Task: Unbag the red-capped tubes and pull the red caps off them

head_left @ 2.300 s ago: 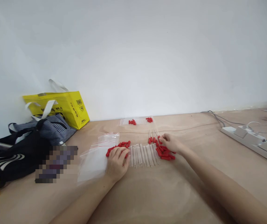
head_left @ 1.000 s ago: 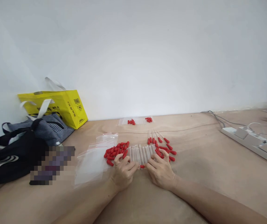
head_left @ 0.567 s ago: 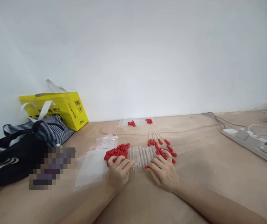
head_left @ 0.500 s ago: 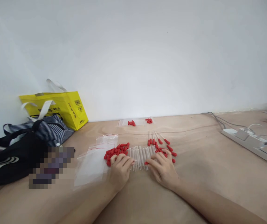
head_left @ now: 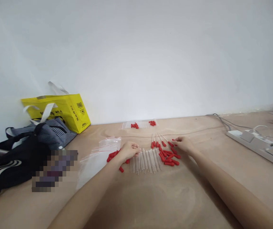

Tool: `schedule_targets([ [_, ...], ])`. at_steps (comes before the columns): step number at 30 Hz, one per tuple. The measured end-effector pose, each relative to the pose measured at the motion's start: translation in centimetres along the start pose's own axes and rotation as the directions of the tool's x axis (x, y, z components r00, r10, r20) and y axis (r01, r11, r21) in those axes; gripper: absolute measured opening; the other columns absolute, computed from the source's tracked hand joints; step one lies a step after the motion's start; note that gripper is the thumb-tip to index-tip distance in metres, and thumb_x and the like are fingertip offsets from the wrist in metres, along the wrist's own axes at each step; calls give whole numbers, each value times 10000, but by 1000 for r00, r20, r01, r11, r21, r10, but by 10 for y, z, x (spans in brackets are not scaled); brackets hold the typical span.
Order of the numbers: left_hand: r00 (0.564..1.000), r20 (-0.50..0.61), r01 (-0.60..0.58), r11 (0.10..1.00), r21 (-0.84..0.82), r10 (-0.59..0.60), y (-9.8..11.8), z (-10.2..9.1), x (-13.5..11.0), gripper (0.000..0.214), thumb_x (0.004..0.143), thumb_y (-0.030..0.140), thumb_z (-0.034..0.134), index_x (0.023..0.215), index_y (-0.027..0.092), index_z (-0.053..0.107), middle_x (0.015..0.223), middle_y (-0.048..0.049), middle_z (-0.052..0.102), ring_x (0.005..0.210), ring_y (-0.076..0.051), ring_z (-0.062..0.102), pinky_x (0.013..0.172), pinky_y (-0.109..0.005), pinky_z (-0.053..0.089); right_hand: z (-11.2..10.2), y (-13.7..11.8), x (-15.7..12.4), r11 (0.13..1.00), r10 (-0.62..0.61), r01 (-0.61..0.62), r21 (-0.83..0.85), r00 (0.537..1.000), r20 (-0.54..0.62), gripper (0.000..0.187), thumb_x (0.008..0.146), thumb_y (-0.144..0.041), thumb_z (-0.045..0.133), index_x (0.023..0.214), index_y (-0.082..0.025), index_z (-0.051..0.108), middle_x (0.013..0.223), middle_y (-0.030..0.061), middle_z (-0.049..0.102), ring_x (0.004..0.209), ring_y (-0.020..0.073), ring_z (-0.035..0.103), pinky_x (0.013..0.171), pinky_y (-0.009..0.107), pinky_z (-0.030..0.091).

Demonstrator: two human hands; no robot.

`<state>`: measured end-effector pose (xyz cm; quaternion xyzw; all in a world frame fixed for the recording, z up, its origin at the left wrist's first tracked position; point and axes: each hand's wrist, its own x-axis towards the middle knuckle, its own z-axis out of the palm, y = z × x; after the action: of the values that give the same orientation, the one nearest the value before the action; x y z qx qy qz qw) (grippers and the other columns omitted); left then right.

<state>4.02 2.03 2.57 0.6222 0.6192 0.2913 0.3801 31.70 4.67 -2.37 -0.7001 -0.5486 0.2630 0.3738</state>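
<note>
A row of clear glass dropper tubes [head_left: 146, 161] lies side by side on the table. My left hand [head_left: 129, 150] is over the row's upper left end, fingers closed together; whatever they hold is hidden. Partly under that hand and wrist is a pile of loose red rubber bulbs [head_left: 112, 156]. My right hand [head_left: 184, 145] pinches a small red rubber bulb [head_left: 174, 140] at its fingertips, beside the assembled droppers [head_left: 157, 144], whose thin tubes point to the wall. More red bulbs [head_left: 171, 156] are heaped at the row's right end.
Clear zip bags [head_left: 94, 163] lie left of the pile. Near the wall is a flat bag [head_left: 142, 124] with red-bulbed droppers. A yellow bag [head_left: 79, 111], a striped bag [head_left: 52, 132] and a black bag [head_left: 12, 165] stand left; a power strip [head_left: 257, 144] lies right.
Both hands have moved away from the near part of the tube row. My left hand rose to the row's upper left; my right went right and farther out, beside the assembled droppers.
</note>
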Motion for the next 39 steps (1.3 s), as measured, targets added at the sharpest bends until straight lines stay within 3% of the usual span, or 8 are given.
schedule_targets([
  [8, 1000, -9, 1, 981, 195, 1, 7, 37, 16, 126, 606, 161, 659, 702, 125, 586, 432, 43, 547, 463, -109, 562, 454, -176, 402, 10, 9, 7, 999, 47, -46, -16, 997, 68, 213, 597, -365, 659, 607, -175, 565, 484, -21, 569, 470, 102, 514, 442, 192, 347],
  [14, 997, -44, -51, 942, 331, 69, 10, 39, 14, 182, 598, 179, 655, 763, 116, 610, 453, 35, 560, 442, -112, 545, 448, -190, 372, 14, 5, 6, 1000, 16, -17, 5, 996, 89, 234, 542, -338, 699, 608, -168, 553, 523, -21, 584, 471, 93, 512, 434, 184, 350],
  [18, 973, -86, -165, 909, 382, 213, 10, 36, 2, 205, 664, 200, 597, 848, 112, 606, 593, -2, 611, 515, -122, 562, 527, -217, 406, 14, 2, 3, 1000, -4, 3, 12, 995, 98, 250, 564, -376, 677, 581, -161, 550, 489, -23, 567, 438, 90, 489, 416, 189, 333],
  [24, 866, -108, -391, 796, 462, 488, -15, 22, -38, 170, 776, 237, 476, 853, 176, 615, 742, -24, 619, 700, -157, 559, 679, -283, 424, 11, 2, 5, 1000, -10, 12, -16, 996, 89, 251, 662, -388, 572, 569, -156, 580, 445, -22, 546, 418, 88, 477, 414, 193, 317],
  [27, 671, -74, -577, 582, 573, 738, -36, 14, -53, 171, 792, 220, 458, 822, 178, 621, 761, -38, 619, 756, -174, 545, 712, -315, 439, 13, 2, 9, 999, 11, -7, -53, 996, 86, 215, 644, -369, 583, 596, -160, 593, 442, -25, 548, 411, 88, 476, 409, 190, 310],
  [29, 584, -38, -621, 477, 622, 811, -45, 11, -58, 171, 790, 221, 472, 867, 183, 620, 855, -52, 625, 851, -193, 536, 772, -351, 439, 16, -1, 12, 996, 34, -24, -86, 994, 106, 231, 627, -388, 592, 584, -162, 596, 404, -26, 525, 380, 91, 458, 390, 196, 292],
  [31, 565, -18, -619, 438, 652, 825, -50, 9, -59, 199, 793, 233, 481, 938, 188, 609, 978, -68, 608, 962, -213, 510, 830, -388, 426, 20, -5, 13, 992, 54, -37, -120, 989, 136, 250, 609, -406, 603, 547, -163, 593, 359, -27, 489, 347, 94, 433, 375, 204, 270],
  [39, 598, 21, -601, 430, 674, 801, -52, 10, -56, 248, 824, 245, 444, 1019, 204, 592, 1116, -81, 562, 1093, -236, 451, 878, -436, 417, 23, -19, 8, 979, 60, -32, -200, 990, 131, 302, 637, -359, 574, 408, -174, 508, 316, 0, 445, 357, 128, 453, 397, 235, 276],
])
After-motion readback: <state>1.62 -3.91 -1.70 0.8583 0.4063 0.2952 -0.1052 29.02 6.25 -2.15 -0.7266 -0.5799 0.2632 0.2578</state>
